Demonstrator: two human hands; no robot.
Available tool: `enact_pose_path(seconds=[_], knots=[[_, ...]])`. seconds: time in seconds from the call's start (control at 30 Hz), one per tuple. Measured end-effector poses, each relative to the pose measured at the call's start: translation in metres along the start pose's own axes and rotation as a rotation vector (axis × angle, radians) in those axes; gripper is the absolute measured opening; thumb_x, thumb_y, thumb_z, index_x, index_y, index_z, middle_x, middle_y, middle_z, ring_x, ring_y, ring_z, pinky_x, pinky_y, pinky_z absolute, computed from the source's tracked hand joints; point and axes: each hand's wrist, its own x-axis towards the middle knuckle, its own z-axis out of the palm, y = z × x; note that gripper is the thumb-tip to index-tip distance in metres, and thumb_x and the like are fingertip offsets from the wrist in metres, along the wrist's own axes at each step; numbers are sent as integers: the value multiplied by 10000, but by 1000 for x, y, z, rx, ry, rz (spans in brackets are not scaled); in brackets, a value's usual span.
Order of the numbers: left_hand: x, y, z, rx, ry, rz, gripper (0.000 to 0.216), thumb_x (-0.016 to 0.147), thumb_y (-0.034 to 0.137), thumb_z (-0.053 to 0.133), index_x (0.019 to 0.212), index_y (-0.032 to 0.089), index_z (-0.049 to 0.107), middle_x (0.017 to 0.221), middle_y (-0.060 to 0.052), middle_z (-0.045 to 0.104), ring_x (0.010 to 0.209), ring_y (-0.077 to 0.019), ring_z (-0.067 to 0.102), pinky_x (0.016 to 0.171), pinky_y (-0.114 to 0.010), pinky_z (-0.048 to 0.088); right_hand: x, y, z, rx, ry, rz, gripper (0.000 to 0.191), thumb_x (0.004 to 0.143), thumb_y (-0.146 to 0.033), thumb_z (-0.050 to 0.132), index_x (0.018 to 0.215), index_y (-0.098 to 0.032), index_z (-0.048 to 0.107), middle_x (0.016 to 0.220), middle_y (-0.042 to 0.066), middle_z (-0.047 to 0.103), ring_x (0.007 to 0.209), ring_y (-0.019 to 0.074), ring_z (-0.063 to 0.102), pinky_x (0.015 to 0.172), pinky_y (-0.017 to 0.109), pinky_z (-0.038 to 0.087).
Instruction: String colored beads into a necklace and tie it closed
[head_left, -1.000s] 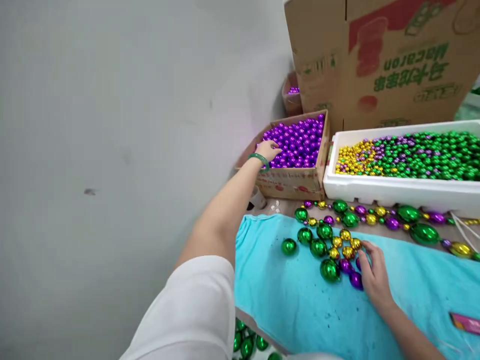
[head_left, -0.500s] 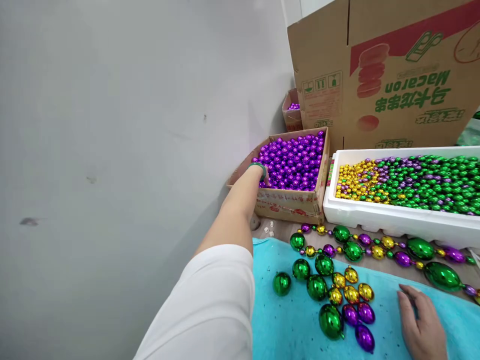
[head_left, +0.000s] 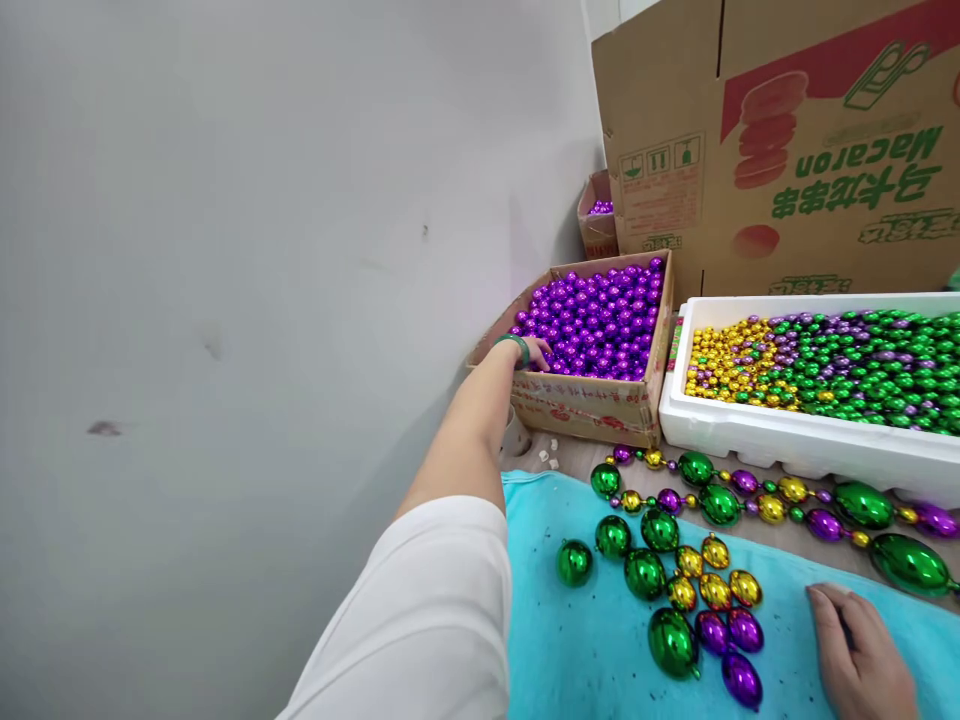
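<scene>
My left hand (head_left: 535, 352), with a green bangle on the wrist, reaches into the near left corner of a cardboard box (head_left: 592, 402) full of shiny purple beads (head_left: 600, 320). Its fingers dip among the beads and are mostly hidden. My right hand (head_left: 861, 652) lies flat on the turquoise cloth (head_left: 570, 650), fingers stretched out and holding nothing. Just left of it sits a loose cluster of green, gold and purple beads (head_left: 679, 590).
A string of large mixed beads (head_left: 757, 498) runs along the cloth's far edge. A white foam tray (head_left: 787, 452) holds gold, green and purple beads. Behind stand a big printed carton (head_left: 787, 140) and a small box (head_left: 598, 228). A grey wall (head_left: 262, 300) fills the left.
My left hand slid from the top of the purple beads down to the box's near corner. My right hand drew back to the right, away from the loose cluster.
</scene>
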Motion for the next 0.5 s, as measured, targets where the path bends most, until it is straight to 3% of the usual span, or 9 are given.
enact_pose_path(seconds=[0.1,0.2,0.27,0.37,0.5], knots=[[-9,1,-11,-104,24,13,504,679,220,778,1131,179,560,758,-14,627,707,-138,623,681,-299,533,3,-1,3,9,27,-22,345,899,-501,426,886,-205,601,926,80,634,890,261,599,847,416,444],[-34,15,-20,-206,37,106,521,731,228,729,1198,238,498,825,21,630,730,-84,607,719,-262,526,7,-12,0,15,39,-43,303,899,-458,444,863,-194,589,876,83,620,852,250,582,815,402,442],[-60,29,-15,-306,29,270,478,770,249,692,1201,271,486,935,35,630,766,-67,593,746,-270,523,9,-26,-8,22,49,-40,278,898,-423,441,816,-193,574,820,83,603,810,242,559,779,395,437],[-107,48,20,-329,-88,622,518,785,300,684,1250,279,457,1110,25,604,915,-108,591,846,-327,509,14,-41,-17,86,112,4,240,858,-382,473,714,-200,534,741,77,564,777,240,521,758,403,426],[-184,59,117,43,-320,984,542,803,277,633,1266,65,446,1185,-61,559,1103,-173,518,987,-406,406,23,-35,-11,33,109,97,200,842,-360,463,737,-201,523,789,59,563,821,206,522,812,372,432]])
